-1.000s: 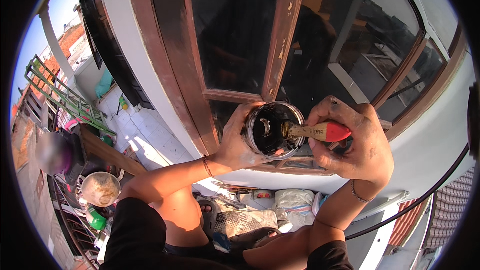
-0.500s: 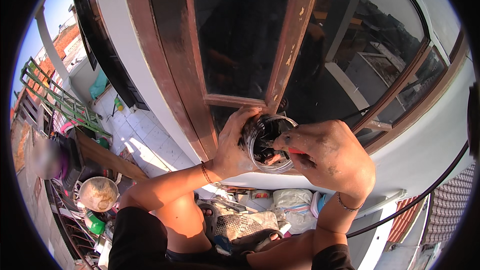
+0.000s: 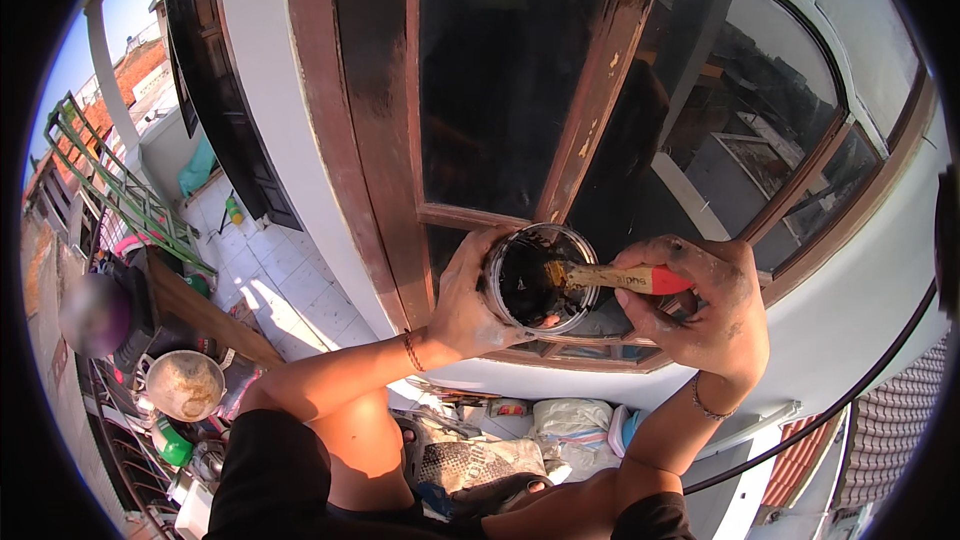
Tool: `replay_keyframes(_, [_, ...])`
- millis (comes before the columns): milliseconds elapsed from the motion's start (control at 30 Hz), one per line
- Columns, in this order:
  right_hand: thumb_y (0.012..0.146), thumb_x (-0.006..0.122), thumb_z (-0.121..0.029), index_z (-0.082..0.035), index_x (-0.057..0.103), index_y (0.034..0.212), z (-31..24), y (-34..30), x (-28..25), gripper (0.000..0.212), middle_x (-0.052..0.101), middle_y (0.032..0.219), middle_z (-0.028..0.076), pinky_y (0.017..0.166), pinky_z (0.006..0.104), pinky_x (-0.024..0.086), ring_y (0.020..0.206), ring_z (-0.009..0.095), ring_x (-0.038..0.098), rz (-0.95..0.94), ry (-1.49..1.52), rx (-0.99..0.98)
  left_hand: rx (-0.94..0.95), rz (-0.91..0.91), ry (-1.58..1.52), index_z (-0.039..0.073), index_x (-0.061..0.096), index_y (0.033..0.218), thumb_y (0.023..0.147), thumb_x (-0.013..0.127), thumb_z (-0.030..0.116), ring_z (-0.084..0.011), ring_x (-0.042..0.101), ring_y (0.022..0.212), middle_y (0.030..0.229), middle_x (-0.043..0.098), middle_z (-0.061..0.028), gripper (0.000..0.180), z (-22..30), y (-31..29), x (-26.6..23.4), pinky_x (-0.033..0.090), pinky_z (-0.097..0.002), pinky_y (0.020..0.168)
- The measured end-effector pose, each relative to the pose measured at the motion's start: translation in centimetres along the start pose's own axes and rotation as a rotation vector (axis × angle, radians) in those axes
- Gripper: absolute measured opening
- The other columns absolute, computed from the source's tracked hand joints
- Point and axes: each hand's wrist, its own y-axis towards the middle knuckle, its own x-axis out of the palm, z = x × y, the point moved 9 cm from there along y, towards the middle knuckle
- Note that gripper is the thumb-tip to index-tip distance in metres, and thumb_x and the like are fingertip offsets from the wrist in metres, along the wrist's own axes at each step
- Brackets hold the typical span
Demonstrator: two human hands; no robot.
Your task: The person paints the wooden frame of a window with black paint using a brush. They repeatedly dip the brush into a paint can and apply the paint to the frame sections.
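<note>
My left hand (image 3: pixel 467 295) wraps round the side of a clear round jar (image 3: pixel 497 312), smeared dark and holding dark paint (image 3: pixel 525 275). In my right hand (image 3: pixel 705 305) is a paintbrush (image 3: pixel 625 278) with a wooden handle and red end, gripped between thumb and fingers. The brush lies nearly level across the jar's right rim, and its bristle end is down inside the jar, partly hidden by paint. Dark smudges mark both hands. Just beyond the jar stands a brown wooden window frame (image 3: pixel 590 120) with worn, chipped patches and dark glass (image 3: pixel 510 70).
Below the window, a white ledge wall (image 3: pixel 800 325) curves to the right, with a black cable (image 3: pixel 830 420) running past. Sacks (image 3: pixel 575 425) and a patterned mat (image 3: pixel 480 460) lie near my legs. To the left are a round bowl (image 3: pixel 185 385), a wooden plank (image 3: pixel 215 310) and a green metal frame (image 3: pixel 115 185).
My right hand has shifted right and turned, so the brush handle now shows across the jar rim. The jar's mouth is more in view. The whole scene has shifted slightly.
</note>
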Motion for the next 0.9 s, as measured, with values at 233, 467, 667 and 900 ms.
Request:
replay_keyframes(233, [0.071, 0.084, 0.002, 0.001, 0.074, 0.091, -0.5, 0.2, -0.9, 0.023, 0.076, 0.084, 0.010, 0.052, 0.0230, 0.052, 0.062, 0.015, 0.070, 0.099, -0.134, -0.074, 0.016, -0.004, 0.104, 0.002, 0.043, 0.138, 0.058, 0.102, 0.034, -0.0248, 0.064, 0.118, 0.130, 0.062, -0.0135, 0.104, 0.9, 0.5, -0.2, 0.050, -0.0362, 0.104])
replay_keyframes(467, [0.072, 0.081, 0.005, -0.001, 0.077, 0.095, -0.5, 0.2, -0.4, 0.024, 0.077, 0.085, 0.010, 0.049, 0.0228, 0.050, 0.063, 0.013, 0.070, 0.027, -0.117, -0.030, -0.047, 0.010, 0.067, 0.002, 0.044, 0.137, 0.056, 0.102, 0.037, -0.0231, 0.063, 0.117, 0.127, 0.061, -0.0120, 0.105, -0.2, 0.1, 0.1, 0.051, -0.0358, 0.103])
replay_keyframes(667, [0.073, 0.080, 0.004, -0.003, 0.077, 0.098, -0.1, 0.1, 0.1, 0.026, 0.075, 0.083, 0.009, 0.046, 0.0229, 0.046, 0.058, 0.011, 0.065, 0.035, -0.078, -0.035, -0.069, -0.005, 0.073, 0.003, 0.045, 0.137, 0.057, 0.100, 0.037, -0.0302, 0.062, 0.118, 0.128, 0.059, -0.0163, 0.103, 0.3, 0.5, 0.1, 0.050, -0.0408, 0.103])
replay_keyframes(900, [0.072, 0.082, -0.003, -0.005, 0.077, 0.097, 0.5, 0.6, 1.2, 0.026, 0.071, 0.076, 0.008, 0.050, 0.0289, 0.052, 0.059, 0.021, 0.067, 0.026, -0.112, -0.028, -0.081, -0.014, 0.124, 0.001, 0.049, 0.133, 0.056, 0.102, 0.040, -0.0246, 0.063, 0.117, 0.127, 0.060, -0.0131, 0.102, 0.1, 0.7, 0.2, 0.051, -0.0372, 0.103])
